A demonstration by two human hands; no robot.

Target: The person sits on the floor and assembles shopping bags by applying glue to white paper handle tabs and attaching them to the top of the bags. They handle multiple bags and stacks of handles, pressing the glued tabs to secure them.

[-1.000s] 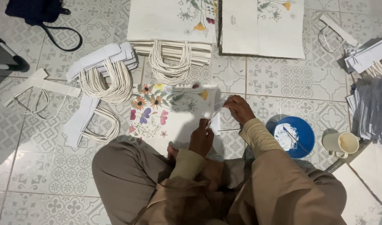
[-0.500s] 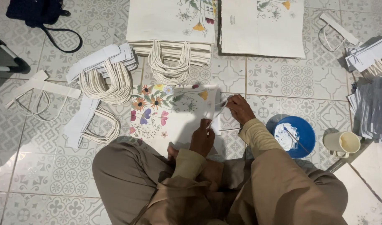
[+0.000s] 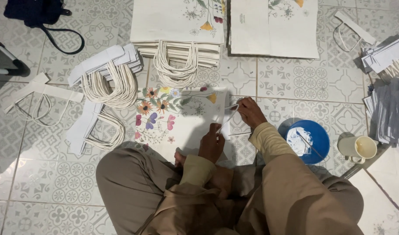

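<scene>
On the tiled floor, both hands pinch a white cord handle over the flowered paper bag: left hand, right hand.

flat white paper bag with colourful flower print lies on the tiled floor; a thin white cord handle loops up at its right edge

Head camera, straight down, near floor

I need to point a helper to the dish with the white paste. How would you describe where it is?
Start at the person's right hand on the tiled floor. Just beyond that forearm sits a round blue dish with white paste and a thin stick. The cream mug beside it is taller and pale.
</scene>
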